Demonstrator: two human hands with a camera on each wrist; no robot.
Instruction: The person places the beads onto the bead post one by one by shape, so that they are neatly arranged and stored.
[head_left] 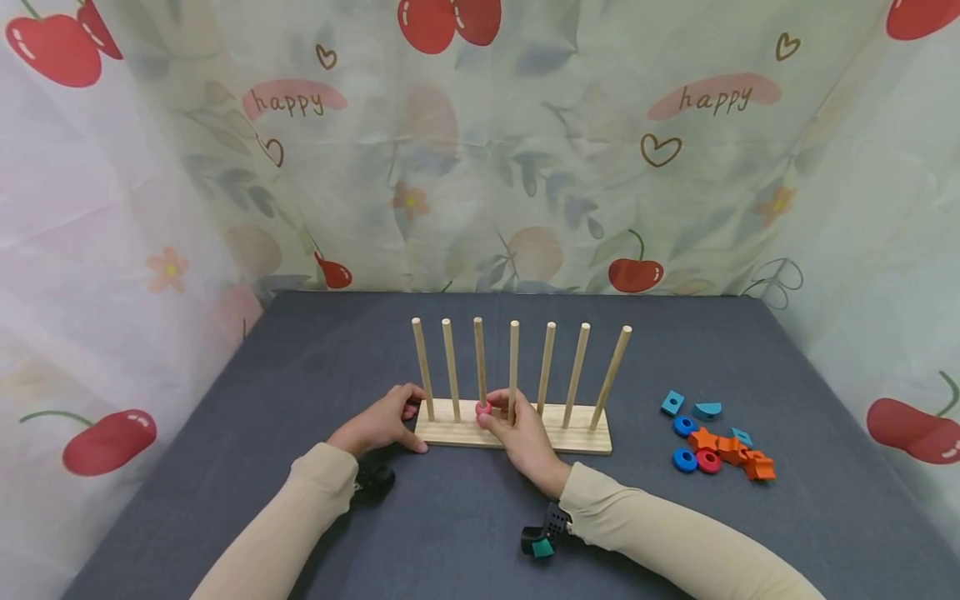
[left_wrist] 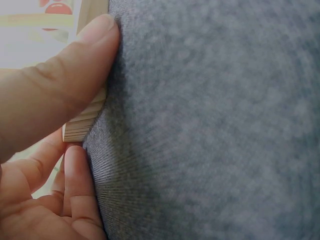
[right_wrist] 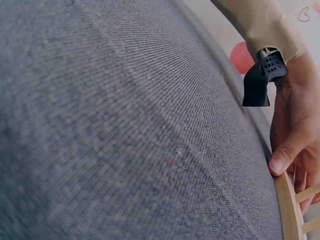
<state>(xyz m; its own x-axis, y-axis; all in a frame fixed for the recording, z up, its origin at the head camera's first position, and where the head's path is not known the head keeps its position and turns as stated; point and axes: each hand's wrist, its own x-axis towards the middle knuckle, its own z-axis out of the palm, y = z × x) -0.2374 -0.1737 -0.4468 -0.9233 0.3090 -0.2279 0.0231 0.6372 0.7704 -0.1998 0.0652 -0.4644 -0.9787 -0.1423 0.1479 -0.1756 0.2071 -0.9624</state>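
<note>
A wooden board (head_left: 461,433) with a row of several upright pegs stands in the middle of the table. My left hand (head_left: 381,423) grips its left end, the thumb on the front side and the fingers around the end; the left wrist view shows the thumb (left_wrist: 65,80) against the wood. Low on the third peg from the left is a pinkish-red ring (head_left: 483,408), which my right hand (head_left: 525,442) pinches between thumb and fingers. That hand reaches in from the front, partly covering the board. In the right wrist view the left hand (right_wrist: 300,130) appears, but not the ring.
Right of the board lies a loose group of small pieces: blue rings (head_left: 684,460), a red ring (head_left: 708,462), orange shapes (head_left: 731,451) and light-blue blocks (head_left: 672,403). A dark grey cloth (head_left: 345,350) covers the table. Printed curtains (head_left: 495,167) hang behind and at both sides.
</note>
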